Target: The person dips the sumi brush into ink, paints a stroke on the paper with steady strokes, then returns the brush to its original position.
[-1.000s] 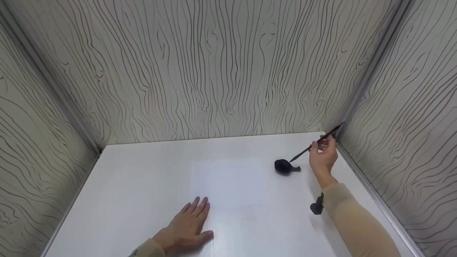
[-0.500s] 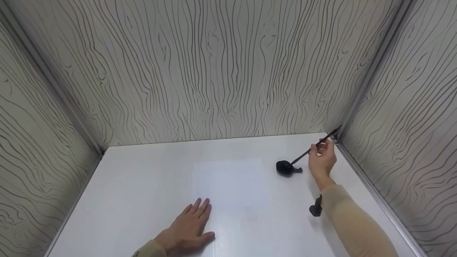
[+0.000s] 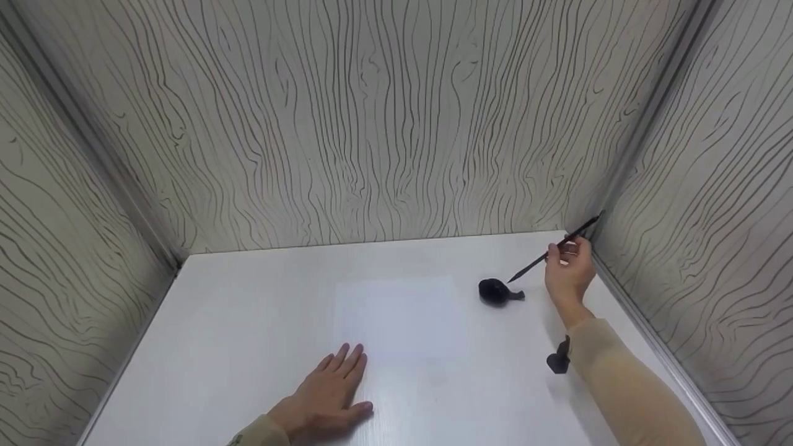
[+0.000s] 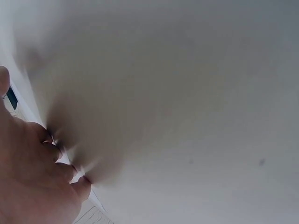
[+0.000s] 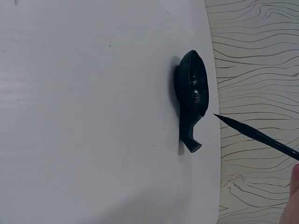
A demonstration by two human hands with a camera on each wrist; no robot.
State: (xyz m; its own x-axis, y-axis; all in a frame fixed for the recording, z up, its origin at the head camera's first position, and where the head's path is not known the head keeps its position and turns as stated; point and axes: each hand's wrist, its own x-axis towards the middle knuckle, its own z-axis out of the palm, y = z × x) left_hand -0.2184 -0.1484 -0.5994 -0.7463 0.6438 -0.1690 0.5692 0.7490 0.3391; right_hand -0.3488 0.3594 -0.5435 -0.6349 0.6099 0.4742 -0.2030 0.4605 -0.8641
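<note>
In the head view my right hand (image 3: 570, 272) pinches a dark, slim calligraphy brush (image 3: 528, 269) midway along its shaft. The brush slants, its pointed tip down toward a small black ink dish (image 3: 494, 292) with a stubby handle. From the right wrist, the brush (image 5: 257, 136) shows its tip apart from the rim of the dish (image 5: 183, 91), whose hollow looks wet and shiny. My left hand (image 3: 325, 394) lies flat, fingers straight, its fingertips at the near-left corner of a white sheet of paper (image 3: 403, 319). The left wrist view shows that hand (image 4: 35, 172) with fingertips pressed down.
The white table (image 3: 248, 310) is bordered by wood-grain patterned panels at the back (image 3: 372, 124), left and right. My right hand is close to the back right corner. A black wrist device (image 3: 559, 357) hangs from the right sleeve.
My right hand first shifts slightly down with the brush tip at the dish. Now it has moved right and up, drawing the tip off the dish. My left hand stays in place.
</note>
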